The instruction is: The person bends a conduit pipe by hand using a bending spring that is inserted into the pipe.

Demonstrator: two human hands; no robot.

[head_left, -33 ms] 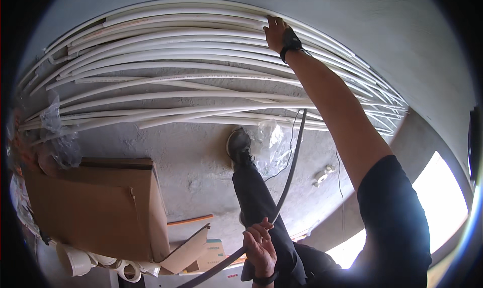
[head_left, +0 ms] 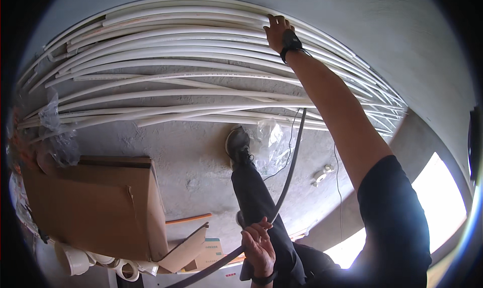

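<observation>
Many long white plastic pipes [head_left: 176, 51] lie side by side along the wall. My right hand [head_left: 277, 34], with a dark band at the wrist, reaches to the far pipes; its fingers are bent over a white pipe [head_left: 216, 11], and their undersides are hidden. Lower down, my left hand [head_left: 258, 250] is palm up, its fingers curled around a long grey pipe [head_left: 290, 180]. That grey pipe slants from the lower edge, past my leg, up to the nearest white pipes.
My shoe [head_left: 238, 144] stands on the concrete floor beside clear plastic wrap [head_left: 271, 147]. A big cardboard box [head_left: 85, 202] is at left, with white pipe fittings [head_left: 73, 259] below it. A thin cable [head_left: 338, 187] and a small white fitting [head_left: 321, 176] lie to the right.
</observation>
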